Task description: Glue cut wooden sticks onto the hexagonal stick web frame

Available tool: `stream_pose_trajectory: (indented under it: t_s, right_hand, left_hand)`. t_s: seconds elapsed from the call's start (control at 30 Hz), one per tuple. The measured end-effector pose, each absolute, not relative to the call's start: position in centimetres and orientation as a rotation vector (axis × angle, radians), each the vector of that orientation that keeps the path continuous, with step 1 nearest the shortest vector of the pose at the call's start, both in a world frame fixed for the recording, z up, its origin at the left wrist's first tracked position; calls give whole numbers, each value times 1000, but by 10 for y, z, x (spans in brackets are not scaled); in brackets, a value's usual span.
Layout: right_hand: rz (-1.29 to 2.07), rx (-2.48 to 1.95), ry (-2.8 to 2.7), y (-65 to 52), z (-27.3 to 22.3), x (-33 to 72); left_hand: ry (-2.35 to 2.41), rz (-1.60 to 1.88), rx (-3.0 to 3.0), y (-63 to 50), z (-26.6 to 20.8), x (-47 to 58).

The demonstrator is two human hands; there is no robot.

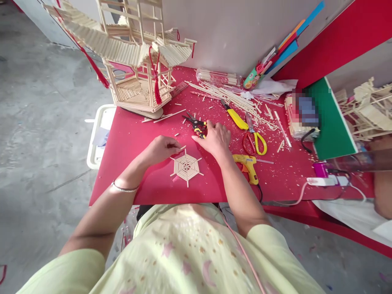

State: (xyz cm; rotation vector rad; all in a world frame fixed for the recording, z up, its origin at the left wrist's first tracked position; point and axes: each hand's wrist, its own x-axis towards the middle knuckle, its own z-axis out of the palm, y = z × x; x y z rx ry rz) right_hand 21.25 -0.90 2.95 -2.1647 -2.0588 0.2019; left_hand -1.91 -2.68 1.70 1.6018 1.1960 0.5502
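Observation:
A small web-shaped hexagon of thin wooden sticks (186, 167) lies flat on the red table (134, 134). My left hand (162, 148) pinches a short wooden stick piece (182, 148) just above the hexagon's upper left. My right hand (214, 136) rests palm down over the yellow-and-black cutters (196, 124); their black blades stick out to the left. Whether the fingers grip the handles is hidden.
A tall stick pagoda model (134, 53) with red tassels stands at the back left. A yellow glue gun (249, 167), red-and-yellow scissors (255, 141), a yellow utility knife (235, 118), loose sticks (226, 96) and a power strip (327, 180) lie right. A white tray (96, 139) sits beside the table's left edge.

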Motion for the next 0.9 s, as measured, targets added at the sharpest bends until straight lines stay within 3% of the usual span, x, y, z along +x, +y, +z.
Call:
stream_pose_trajectory:
  t_s: [0.3,0.47,0.9]
  right_hand:
    - [215,-1781,-2066,-32,27,210]
    - [473,-1488,-2173,-51,30,204]
    - [537,-1427,-2305,-55,20,197]
  left_hand:
    - [1215,544,1617,-26,10,-19]
    - [1182,524,1632,-26,3,-22]
    - [1132,482,1529,-25,11,-23]
